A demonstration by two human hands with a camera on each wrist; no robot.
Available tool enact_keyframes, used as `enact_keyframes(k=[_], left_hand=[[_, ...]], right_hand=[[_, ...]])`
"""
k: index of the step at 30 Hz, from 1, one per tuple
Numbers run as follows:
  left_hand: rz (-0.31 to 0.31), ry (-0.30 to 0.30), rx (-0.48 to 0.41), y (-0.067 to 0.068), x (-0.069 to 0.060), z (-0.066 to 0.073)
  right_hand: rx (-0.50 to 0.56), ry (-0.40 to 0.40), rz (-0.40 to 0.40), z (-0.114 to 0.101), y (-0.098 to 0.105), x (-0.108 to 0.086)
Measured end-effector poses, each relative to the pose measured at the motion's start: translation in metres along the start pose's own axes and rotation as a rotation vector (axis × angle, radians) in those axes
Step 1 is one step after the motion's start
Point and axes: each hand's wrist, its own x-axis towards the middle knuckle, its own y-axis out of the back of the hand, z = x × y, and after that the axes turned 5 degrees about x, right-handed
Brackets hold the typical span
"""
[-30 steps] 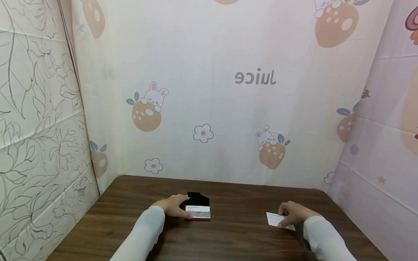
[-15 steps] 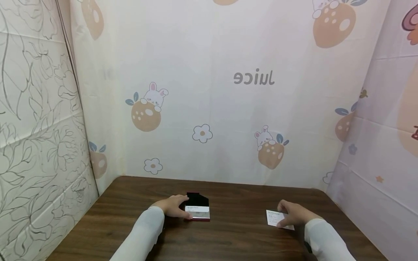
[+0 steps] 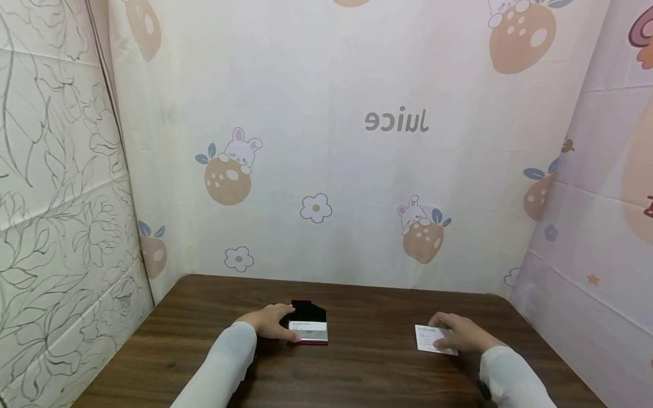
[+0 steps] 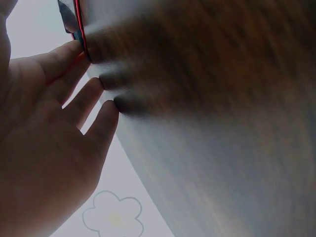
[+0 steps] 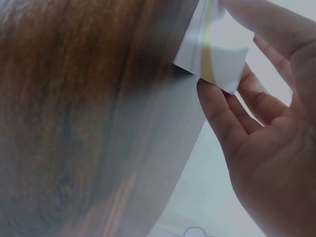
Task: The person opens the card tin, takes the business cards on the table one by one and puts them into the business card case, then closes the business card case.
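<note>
On the table, left of centre in the head view, lies an open business card case [image 3: 310, 311] with a black lid, silver front and red edge. A white card shows inside it. My left hand [image 3: 270, 323] holds the case at its left side, thumb at the near corner and fingers toward the lid. Only a sliver of the case [image 4: 69, 17] appears in the left wrist view. Farther right, my right hand [image 3: 463, 333] pinches a printed white business card [image 3: 425, 336]. In the right wrist view that card [image 5: 229, 59] is raised off the tabletop, fingertips behind its lower edge.
The dark wood-grain table [image 3: 367, 368] reaches back to a patterned cloth [image 3: 347, 243]. More cloth hangs on the left [image 3: 66, 226] and right [image 3: 586, 266]. A stretch of tabletop separates the two hands.
The business card has come up and tilted in my right hand, showing more of its printed face. My left hand and the card case have stayed put.
</note>
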Motion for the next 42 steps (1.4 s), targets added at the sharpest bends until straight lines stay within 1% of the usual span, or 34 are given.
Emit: enact_keyframes(k=[7, 12, 15, 20, 23, 27, 31, 35, 38, 42], left_hand=[[0.000, -0.002, -0.002, 0.000, 0.001, -0.001], [0.001, -0.001, 0.006, -0.001, 0.003, -0.003], [0.002, -0.004, 0.010, -0.002, 0.004, -0.004], [0.004, -0.010, 0.011, -0.003, 0.006, -0.005], [0.005, -0.008, 0.011, -0.003, 0.006, -0.005], [0.004, -0.006, 0.014, -0.003, 0.006, -0.005], [0.004, -0.003, 0.010, -0.002, 0.004, -0.005], [0.006, -0.008, 0.004, -0.002, 0.003, -0.004], [0.005, -0.011, 0.002, -0.001, 0.003, -0.004], [0.006, -0.008, 0.001, -0.001, 0.003, -0.004]], right_hand=[[0.009, 0.049, 0.035, 0.004, 0.001, -0.004], [0.051, 0.078, 0.035, 0.007, 0.002, -0.004], [0.085, 0.079, 0.041, 0.008, 0.001, -0.004], [0.141, 0.070, 0.034, 0.002, 0.000, -0.005], [0.157, 0.071, 0.031, -0.001, 0.000, -0.004], [0.158, 0.084, 0.050, -0.005, -0.004, 0.000], [0.167, 0.082, 0.080, -0.014, -0.010, 0.009], [0.201, 0.100, 0.104, -0.029, -0.021, 0.020], [0.235, 0.118, 0.114, -0.044, -0.030, 0.029], [0.292, 0.106, 0.136, -0.066, -0.042, 0.042]])
